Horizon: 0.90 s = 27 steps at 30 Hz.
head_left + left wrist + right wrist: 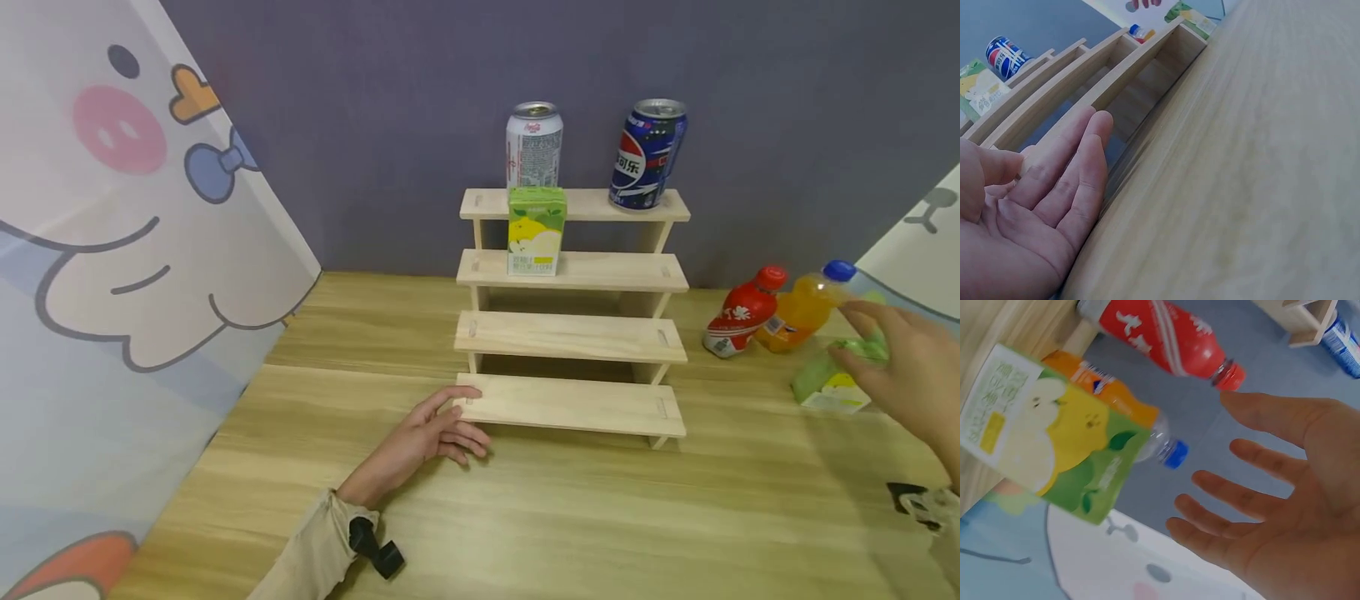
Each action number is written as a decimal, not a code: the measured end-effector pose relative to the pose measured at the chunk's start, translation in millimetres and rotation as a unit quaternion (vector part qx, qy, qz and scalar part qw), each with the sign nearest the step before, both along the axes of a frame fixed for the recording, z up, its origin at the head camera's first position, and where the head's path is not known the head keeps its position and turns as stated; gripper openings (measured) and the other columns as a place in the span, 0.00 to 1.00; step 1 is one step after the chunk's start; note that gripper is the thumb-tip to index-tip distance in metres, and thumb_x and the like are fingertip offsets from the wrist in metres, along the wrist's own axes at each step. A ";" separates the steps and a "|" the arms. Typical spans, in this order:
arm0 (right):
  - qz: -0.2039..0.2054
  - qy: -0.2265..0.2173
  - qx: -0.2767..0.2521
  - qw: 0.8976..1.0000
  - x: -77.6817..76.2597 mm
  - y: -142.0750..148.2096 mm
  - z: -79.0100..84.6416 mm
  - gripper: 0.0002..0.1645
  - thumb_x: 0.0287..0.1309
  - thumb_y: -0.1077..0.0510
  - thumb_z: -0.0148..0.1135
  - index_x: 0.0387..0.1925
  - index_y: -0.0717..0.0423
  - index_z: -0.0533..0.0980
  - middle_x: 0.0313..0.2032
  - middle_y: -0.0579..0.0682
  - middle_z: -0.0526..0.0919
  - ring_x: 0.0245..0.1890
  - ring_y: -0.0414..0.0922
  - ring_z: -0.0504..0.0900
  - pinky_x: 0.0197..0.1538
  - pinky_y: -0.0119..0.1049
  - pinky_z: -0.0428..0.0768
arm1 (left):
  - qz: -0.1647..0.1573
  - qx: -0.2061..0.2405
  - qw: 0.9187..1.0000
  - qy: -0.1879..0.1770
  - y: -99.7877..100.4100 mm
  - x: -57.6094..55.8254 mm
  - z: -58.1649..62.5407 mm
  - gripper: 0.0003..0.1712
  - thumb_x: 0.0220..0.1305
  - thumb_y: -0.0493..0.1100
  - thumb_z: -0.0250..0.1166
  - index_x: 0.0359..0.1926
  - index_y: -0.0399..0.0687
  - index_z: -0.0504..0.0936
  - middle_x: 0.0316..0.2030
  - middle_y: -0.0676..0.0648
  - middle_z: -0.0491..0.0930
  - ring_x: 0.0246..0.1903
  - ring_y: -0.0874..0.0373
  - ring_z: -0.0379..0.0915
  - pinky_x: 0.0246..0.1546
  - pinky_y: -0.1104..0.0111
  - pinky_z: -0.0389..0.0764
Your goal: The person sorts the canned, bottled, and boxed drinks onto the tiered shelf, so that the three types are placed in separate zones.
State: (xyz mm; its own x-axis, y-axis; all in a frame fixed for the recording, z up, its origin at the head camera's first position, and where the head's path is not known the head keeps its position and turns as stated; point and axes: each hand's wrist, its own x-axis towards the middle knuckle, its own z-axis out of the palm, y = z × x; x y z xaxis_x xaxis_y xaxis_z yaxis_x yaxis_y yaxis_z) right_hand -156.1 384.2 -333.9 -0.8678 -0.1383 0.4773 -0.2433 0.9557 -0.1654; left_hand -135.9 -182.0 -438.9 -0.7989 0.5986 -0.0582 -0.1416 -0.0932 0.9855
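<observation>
A four-step wooden display rack (570, 404) stands on the table. My left hand (427, 437) holds the left end of its lowest step, thumb at the board's edge (1044, 147) and the other fingers stretched along the front. My right hand (903, 358) is at the far right, fingers spread, holding nothing. Below and beside it a green juice carton (836, 392) with fruit pictures stands on the table, partly covered by the hand in the head view. In the right wrist view the fingertips point toward this carton (1054, 434), with a gap between.
On the top step stand a white Coca-Cola can (534, 146) and a blue Pepsi can (648, 154). Another juice carton (536, 232) is on the step below. A red bottle (745, 312) and an orange-drink bottle (802, 310) stand right of the rack. Cartoon-printed panels (150, 217) flank the table.
</observation>
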 end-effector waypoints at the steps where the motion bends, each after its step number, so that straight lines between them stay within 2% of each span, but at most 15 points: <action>1: -0.006 -0.018 0.001 1.000 0.1 3.9 -2.0 0.36 0.56 0.64 0.68 0.64 0.72 0.65 0.53 0.83 0.70 0.41 0.81 0.70 0.42 0.74 0.70 | -0.001 0.000 1.000 0.000 0.0 0.7 -0.7 0.24 0.82 0.49 0.41 0.73 0.50 0.60 0.49 0.32 0.83 0.48 0.39 0.82 0.42 0.57 0.84; 4: -0.016 -0.048 0.006 0.999 -1.3 15.2 -9.3 0.39 0.55 0.62 0.71 0.64 0.73 0.64 0.53 0.84 0.69 0.45 0.82 0.67 0.44 0.76 0.68 | 0.000 -0.001 1.000 -0.002 0.2 2.1 -2.6 0.24 0.82 0.48 0.41 0.73 0.50 0.60 0.49 0.32 0.83 0.47 0.39 0.82 0.41 0.57 0.84; 7: -0.009 -0.068 0.021 0.997 -4.1 26.2 -15.4 0.42 0.48 0.66 0.75 0.63 0.75 0.64 0.51 0.85 0.69 0.46 0.82 0.67 0.44 0.76 0.67 | 0.004 -0.004 1.000 -0.001 0.6 1.9 -2.7 0.24 0.82 0.49 0.41 0.73 0.51 0.60 0.48 0.32 0.83 0.47 0.38 0.82 0.41 0.57 0.84; 9: 0.007 -0.079 0.043 0.996 -5.4 32.6 -19.2 0.45 0.41 0.69 0.77 0.61 0.75 0.65 0.50 0.85 0.70 0.44 0.82 0.69 0.38 0.69 0.75 | 0.005 -0.005 1.000 0.000 0.8 1.6 -1.9 0.24 0.82 0.49 0.41 0.73 0.51 0.60 0.48 0.32 0.83 0.47 0.38 0.82 0.41 0.57 0.84; 12: 0.036 -0.086 0.070 0.993 -8.1 38.3 -23.2 0.46 0.34 0.74 0.77 0.59 0.74 0.67 0.49 0.85 0.71 0.42 0.81 0.72 0.34 0.64 0.77 | 0.007 -0.006 1.000 0.002 0.4 1.7 -0.7 0.24 0.82 0.49 0.41 0.73 0.51 0.60 0.48 0.32 0.83 0.47 0.38 0.82 0.41 0.57 0.84; 14: 0.043 -0.083 0.063 0.994 -8.8 41.1 -26.7 0.42 0.34 0.76 0.76 0.57 0.73 0.68 0.49 0.85 0.71 0.41 0.81 0.73 0.31 0.62 0.77 | 0.007 -0.007 1.000 0.002 1.0 1.3 -0.4 0.24 0.82 0.49 0.41 0.73 0.50 0.60 0.48 0.32 0.83 0.47 0.38 0.82 0.41 0.57 0.84; 16: 0.045 -0.086 0.047 0.994 -10.5 41.7 -28.7 0.39 0.36 0.77 0.75 0.54 0.73 0.68 0.49 0.85 0.71 0.40 0.81 0.73 0.35 0.68 0.74 | 0.006 -0.007 1.000 0.003 0.9 1.3 -0.5 0.24 0.82 0.49 0.41 0.73 0.50 0.60 0.49 0.32 0.83 0.47 0.38 0.82 0.41 0.57 0.84; 18: 0.047 -0.085 0.033 0.995 -12.5 41.8 -30.2 0.37 0.38 0.78 0.74 0.53 0.72 0.68 0.48 0.85 0.72 0.37 0.80 0.74 0.34 0.68 0.74 | 0.006 -0.005 1.000 0.004 0.6 1.2 -0.8 0.24 0.82 0.49 0.41 0.73 0.51 0.60 0.49 0.32 0.83 0.47 0.38 0.82 0.41 0.57 0.84; 21: 0.040 -0.088 0.022 0.995 -13.2 43.0 -32.4 0.35 0.41 0.77 0.74 0.53 0.72 0.69 0.47 0.85 0.72 0.37 0.81 0.73 0.35 0.71 0.72 | 0.005 -0.007 1.000 0.006 0.7 0.5 -1.5 0.25 0.82 0.50 0.42 0.73 0.52 0.60 0.49 0.32 0.83 0.47 0.39 0.82 0.42 0.57 0.84; 24: 0.038 -0.073 0.012 0.997 -13.4 43.8 -34.8 0.30 0.47 0.71 0.74 0.52 0.73 0.72 0.46 0.83 0.75 0.37 0.81 0.74 0.35 0.71 0.71 | 0.004 -0.005 1.000 0.007 0.7 0.2 -1.9 0.25 0.82 0.50 0.42 0.73 0.51 0.60 0.49 0.32 0.83 0.47 0.39 0.82 0.42 0.57 0.84; 26: 0.044 -0.050 0.012 0.998 -13.6 44.0 -35.9 0.26 0.52 0.66 0.74 0.51 0.72 0.75 0.40 0.81 0.78 0.30 0.75 0.77 0.32 0.66 0.75 | 0.004 -0.003 1.000 0.009 0.4 0.6 -2.3 0.25 0.82 0.50 0.42 0.73 0.51 0.60 0.49 0.32 0.83 0.47 0.39 0.82 0.41 0.58 0.84; 27: 0.047 -0.037 0.015 0.998 -13.8 43.8 -36.4 0.25 0.54 0.63 0.73 0.51 0.72 0.76 0.34 0.79 0.80 0.25 0.69 0.78 0.29 0.59 0.76 | 0.003 -0.001 1.000 0.010 0.3 0.7 -2.5 0.25 0.82 0.50 0.42 0.73 0.50 0.60 0.48 0.31 0.83 0.47 0.39 0.82 0.41 0.58 0.84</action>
